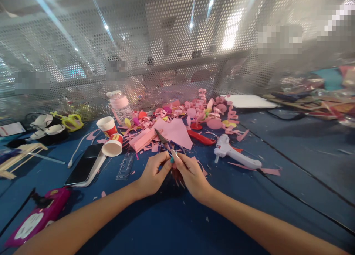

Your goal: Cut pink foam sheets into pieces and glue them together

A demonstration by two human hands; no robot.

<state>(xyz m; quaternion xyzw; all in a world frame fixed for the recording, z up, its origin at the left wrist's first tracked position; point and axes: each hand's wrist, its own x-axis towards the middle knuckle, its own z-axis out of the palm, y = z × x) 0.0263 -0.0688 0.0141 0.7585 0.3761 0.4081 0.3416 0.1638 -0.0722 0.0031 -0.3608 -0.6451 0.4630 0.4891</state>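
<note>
My left hand (155, 172) and my right hand (193, 174) meet low over the blue table, thumbs and fingertips pinched together. Something small, with a teal spot showing, may be between them, but I cannot make out what it is. Just beyond my fingertips, scissors (161, 136) point up and left, their dark blades over pink paper and their blue handles partly hidden by my hands. A large pink paper sheet (177, 131) lies behind them, beside a folded pink strip (142, 139). Under my hands is a reddish, shiny item (177, 177), mostly covered.
Pink paper curls and discs (191, 112) pile up at the back. To the right lie a red cutter (201, 137) and a white glue gun (235, 153) with its cord. Leftward are paper cups (112, 146), a phone (85, 164), a transparent ruler (124, 167), a bottle (119, 101) and a magenta box (39, 218).
</note>
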